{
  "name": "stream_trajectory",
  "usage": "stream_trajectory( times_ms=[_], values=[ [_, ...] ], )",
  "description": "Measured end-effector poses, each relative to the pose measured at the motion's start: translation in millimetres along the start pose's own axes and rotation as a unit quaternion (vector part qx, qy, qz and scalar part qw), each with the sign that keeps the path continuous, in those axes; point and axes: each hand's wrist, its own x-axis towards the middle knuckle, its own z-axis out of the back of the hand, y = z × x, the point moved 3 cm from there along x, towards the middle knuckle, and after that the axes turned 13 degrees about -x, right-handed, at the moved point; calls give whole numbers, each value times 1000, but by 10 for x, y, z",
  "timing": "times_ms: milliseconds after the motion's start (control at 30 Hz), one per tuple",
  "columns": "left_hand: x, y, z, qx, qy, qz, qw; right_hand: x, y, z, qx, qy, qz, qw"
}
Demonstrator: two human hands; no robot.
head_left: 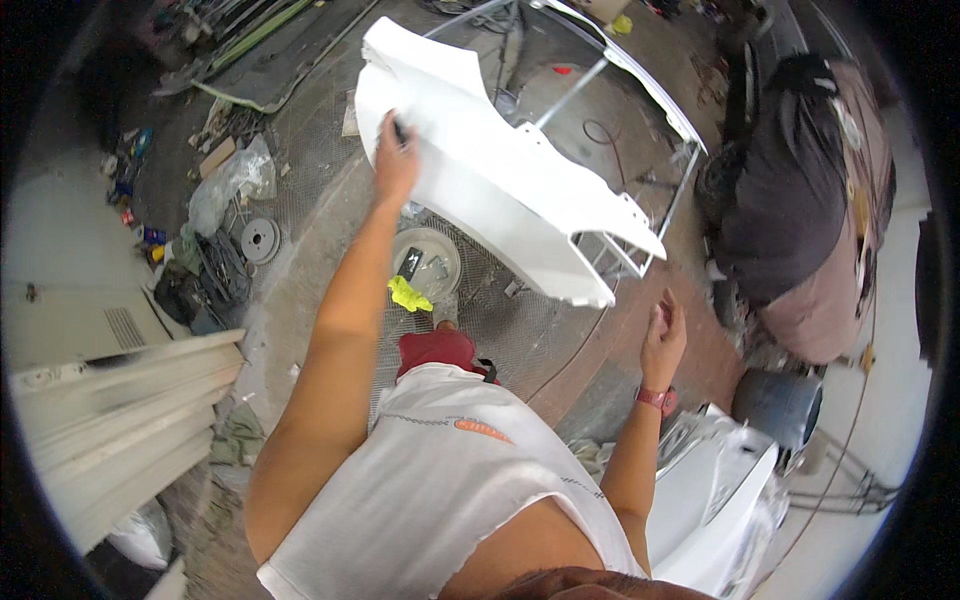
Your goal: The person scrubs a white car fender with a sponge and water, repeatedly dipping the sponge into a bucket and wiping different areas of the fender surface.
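Observation:
A white car fender (pixel 500 165) rests on a metal stand (pixel 573 95) in front of me. At the fender's left edge, my left hand (pixel 396 158) is closed around a small dark object (pixel 401 131) whose kind I cannot make out. That hand lies over the painted surface; its exact contact is hard to see. My right hand (pixel 664 335), with a red watch (pixel 656 399) on the wrist, is off to the right beyond the fender's lower tip. It holds nothing, and its fingers are stretched out.
Below the fender stands a round pale bucket (pixel 456 262) with dark pieces on it and a yellow-green cloth (pixel 408 295) at its rim. A brake disc (pixel 261 241) lies left. Dark covered bulk (pixel 790 200) and a blue drum (pixel 778 408) stand right, near white panels (pixel 705 500).

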Motion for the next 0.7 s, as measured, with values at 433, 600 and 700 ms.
stream_trajectory(
  times_ms=[433,600,700],
  values=[
    [-1426,-392,-1555,122,174,-113,971,2028,1648,-1800,-238,78,242,937],
    [645,25,-791,200,-87,128,967,1967,1607,-1818,-233,101,201,946],
    [1065,-23,-533,112,-180,111,971,1986,1640,-1838,-293,115,210,926]
  ],
)
